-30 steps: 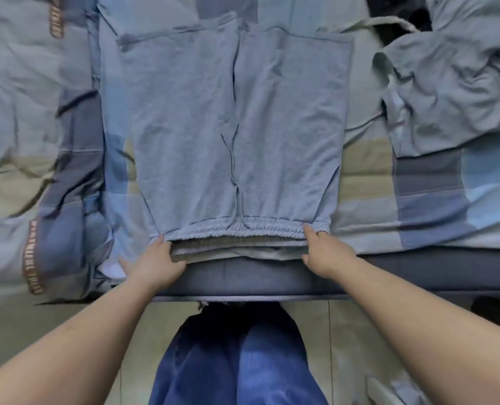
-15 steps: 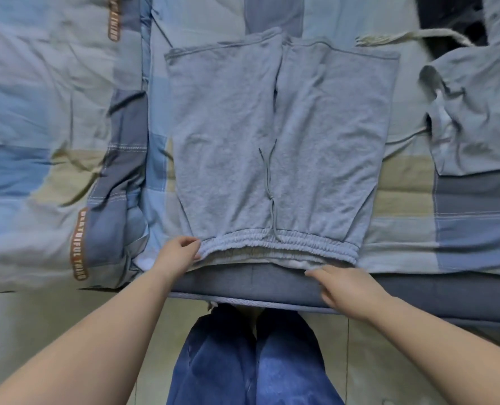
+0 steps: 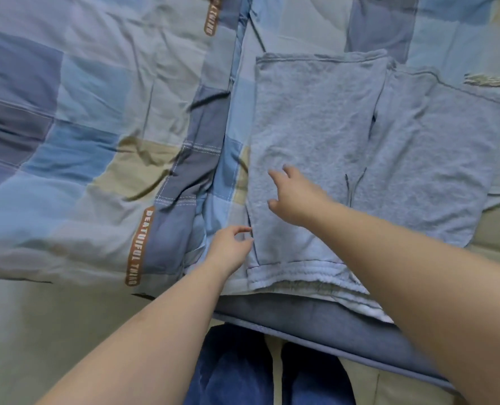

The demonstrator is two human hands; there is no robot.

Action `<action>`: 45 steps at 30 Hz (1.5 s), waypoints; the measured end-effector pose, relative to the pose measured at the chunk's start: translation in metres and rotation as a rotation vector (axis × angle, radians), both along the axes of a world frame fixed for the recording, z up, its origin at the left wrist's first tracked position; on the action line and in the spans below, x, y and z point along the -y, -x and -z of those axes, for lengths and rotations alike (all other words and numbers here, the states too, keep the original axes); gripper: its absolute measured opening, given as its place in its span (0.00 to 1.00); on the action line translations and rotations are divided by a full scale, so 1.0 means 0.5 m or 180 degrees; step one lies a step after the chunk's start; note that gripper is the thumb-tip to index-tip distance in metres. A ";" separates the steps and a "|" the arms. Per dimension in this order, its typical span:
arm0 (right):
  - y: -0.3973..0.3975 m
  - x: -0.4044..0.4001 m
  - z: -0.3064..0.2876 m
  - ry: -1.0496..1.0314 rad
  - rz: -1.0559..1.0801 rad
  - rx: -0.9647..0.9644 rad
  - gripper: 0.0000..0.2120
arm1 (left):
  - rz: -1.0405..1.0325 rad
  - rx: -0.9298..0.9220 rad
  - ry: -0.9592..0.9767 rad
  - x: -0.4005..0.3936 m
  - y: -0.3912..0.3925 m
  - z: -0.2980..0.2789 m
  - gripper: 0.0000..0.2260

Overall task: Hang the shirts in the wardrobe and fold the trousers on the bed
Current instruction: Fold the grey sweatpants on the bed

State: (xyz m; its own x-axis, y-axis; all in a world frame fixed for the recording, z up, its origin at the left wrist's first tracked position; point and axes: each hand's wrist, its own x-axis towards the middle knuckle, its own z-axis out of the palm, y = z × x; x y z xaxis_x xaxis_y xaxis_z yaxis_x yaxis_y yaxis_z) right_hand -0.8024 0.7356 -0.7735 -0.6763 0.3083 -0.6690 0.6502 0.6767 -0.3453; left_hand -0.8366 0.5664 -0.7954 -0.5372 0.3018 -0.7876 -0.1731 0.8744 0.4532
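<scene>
One grey shorts point(image 3: 316, 135), two hands point(image 3: 297, 197).

Patchwork quilt point(image 3: 82, 127): squares of light blue, dark blue, grey and beige, creased, spread across the bed. Two orange printed labels point(image 3: 137, 247) on its dark blue strips. Dark blue mattress edge point(image 3: 316, 323) along the near side. Blue jeans point(image 3: 237, 375) of the person below it. Pale cord point(image 3: 490, 80) lying at the far right. Beige floor point(image 3: 404, 387) in the lower right corner.
</scene>
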 end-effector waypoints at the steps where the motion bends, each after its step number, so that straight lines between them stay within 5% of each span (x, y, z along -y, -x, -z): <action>1: 0.030 0.004 0.010 -0.0009 0.0031 0.0043 0.33 | 0.0110 0.0016 -0.0062 0.005 0.000 0.013 0.15; 5: 0.124 0.015 0.070 -0.0095 0.0004 0.0173 0.39 | 0.0402 0.0136 -0.0350 0.021 0.006 0.063 0.19; 14: 0.200 0.048 0.148 -0.0726 -0.0048 0.0726 0.33 | 0.0570 0.0279 -0.0660 0.043 -0.002 0.101 0.20; 20: 0.178 0.024 0.152 -0.0658 0.1071 -0.0431 0.21 | 0.0692 0.0093 -0.0941 0.021 -0.030 0.069 0.25; 25: 0.092 -0.080 0.111 -0.0585 0.1618 -0.0974 0.14 | 0.1028 -0.0162 -0.1271 -0.059 -0.118 -0.003 0.27; 33: -0.084 -0.316 0.013 -0.0765 0.0929 -0.0604 0.26 | 0.1919 -0.0462 -0.1020 -0.253 -0.271 -0.063 0.29; 45: -0.490 -0.513 0.094 -0.0593 0.1810 -0.0210 0.33 | 0.3070 -0.0442 -0.0966 -0.408 -0.543 0.010 0.31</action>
